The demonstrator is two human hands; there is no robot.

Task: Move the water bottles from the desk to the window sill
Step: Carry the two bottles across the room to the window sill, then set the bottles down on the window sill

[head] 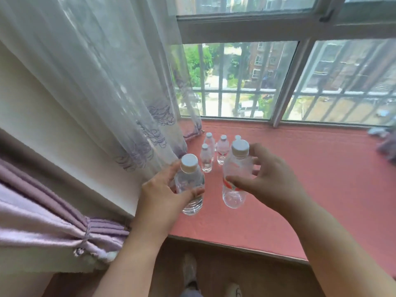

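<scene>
Pink covering is lying over the window sill [300, 179], where six clear water bottles with white caps are gathered near its left end. The left hand [165, 189] is grasping the left bottle [190, 189], with the thumb crossing its front and the fingers curling round its far side; this bottle is tilting a little toward the camera, and whether its base is touching the sill cannot be told. The right hand [267, 181] is grasping the right bottle [234, 179], which is carrying a red and white label, the thumb pressing on the label and the fingers wrapping round behind its shoulder. Both grips are closing on their bottles, neither one released. Just beyond them, four smaller-looking bottles [214, 151] are standing upright in a close cluster on the sill, the farthest right one being mostly hidden behind the right bottle's cap. A sheer white curtain [96, 82] is hanging at the left, its hem brushing the sill's far left corner, and a lilac drape [42, 221] is bunching at the near left. The window [278, 82] is showing bars and buildings outside.
</scene>
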